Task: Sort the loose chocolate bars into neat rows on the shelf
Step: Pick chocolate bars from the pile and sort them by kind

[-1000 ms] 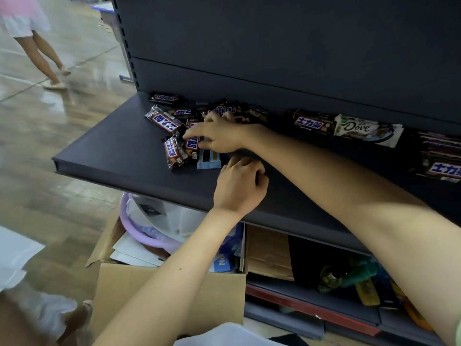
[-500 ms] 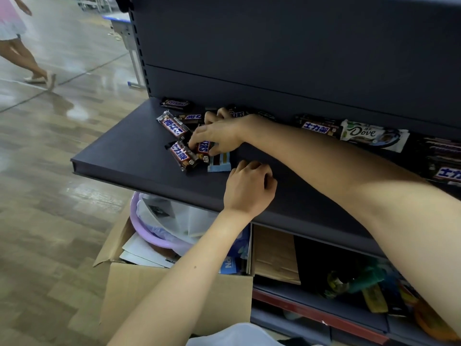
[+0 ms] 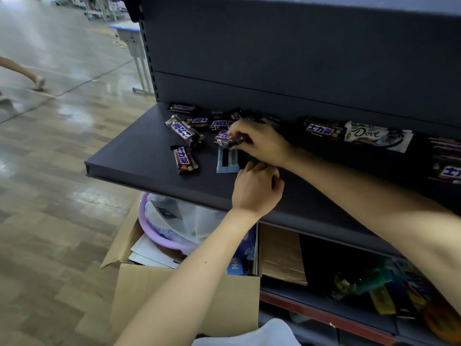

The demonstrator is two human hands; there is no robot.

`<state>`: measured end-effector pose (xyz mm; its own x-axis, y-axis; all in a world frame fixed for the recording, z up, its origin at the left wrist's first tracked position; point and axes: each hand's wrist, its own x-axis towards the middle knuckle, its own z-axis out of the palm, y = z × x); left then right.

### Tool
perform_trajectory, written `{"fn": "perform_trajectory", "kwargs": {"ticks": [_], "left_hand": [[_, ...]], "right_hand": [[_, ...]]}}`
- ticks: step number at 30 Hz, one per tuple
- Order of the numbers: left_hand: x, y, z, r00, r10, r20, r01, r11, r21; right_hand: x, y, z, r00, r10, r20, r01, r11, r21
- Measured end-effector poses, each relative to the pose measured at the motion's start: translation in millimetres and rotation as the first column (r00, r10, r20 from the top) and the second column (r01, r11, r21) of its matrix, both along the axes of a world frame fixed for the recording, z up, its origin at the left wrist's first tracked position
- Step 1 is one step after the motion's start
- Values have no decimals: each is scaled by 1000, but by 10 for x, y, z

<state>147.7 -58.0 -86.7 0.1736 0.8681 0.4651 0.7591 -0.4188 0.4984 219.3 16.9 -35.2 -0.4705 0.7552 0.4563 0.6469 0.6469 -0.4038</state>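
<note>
Several loose Snickers bars (image 3: 183, 129) lie scattered on the left end of the dark grey shelf (image 3: 139, 156). One Snickers bar (image 3: 185, 159) lies apart near the front, and a light blue bar (image 3: 227, 161) lies beside it. My right hand (image 3: 262, 143) pinches a small Snickers bar (image 3: 230, 139) just above the blue bar. My left hand (image 3: 257, 188) rests on the shelf below it, fingers curled, with nothing visible inside. Further right lie a Snickers bar (image 3: 321, 129), a white Dove bar (image 3: 376, 134) and a stack of bars (image 3: 449, 161).
Under the shelf stands an open cardboard box (image 3: 184, 290) with a purple basin (image 3: 159, 233) and papers. A lower shelf (image 3: 374, 293) holds mixed goods. The shelf's back panel (image 3: 299, 58) rises behind the bars. A person's foot (image 3: 37, 82) crosses the floor at far left.
My right hand has drawn back to the right with a small Snickers bar pinched in it, leaving one bar alone near the front. My left hand has stayed put.
</note>
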Motion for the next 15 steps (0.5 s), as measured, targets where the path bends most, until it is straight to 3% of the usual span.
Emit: {"fn": "perform_trajectory", "kwargs": {"ticks": [3,5,8,10,12,14,15], "left_hand": [[-9,15,-17,999,-16,-29,16,1000,7],[-33,7,-24,998,-42,-51,42,999,-2],[-58,-7,38,994,-113,2,112,992,-57],[-57,-23,151,955,-139,260,193,962,-195],[-36,-48,306,769,-54,637,366,854,-370],[0,-69,406,589,66,805,514,738,-437],[26,-86,440,573,74,816,549,705,-449]], "right_hand": [[239,-91,67,965,-101,-243,104,995,2],[457,-213,101,887,-175,-428,160,985,-70],[715,-445,31,856,-144,-497,223,969,105],[829,-598,-36,889,-43,-456,176,951,255],[922,-719,-135,923,33,-382,126,915,383],[966,-811,-202,956,61,-287,71,901,427],[973,-853,-234,968,56,-245,56,902,427]]}}
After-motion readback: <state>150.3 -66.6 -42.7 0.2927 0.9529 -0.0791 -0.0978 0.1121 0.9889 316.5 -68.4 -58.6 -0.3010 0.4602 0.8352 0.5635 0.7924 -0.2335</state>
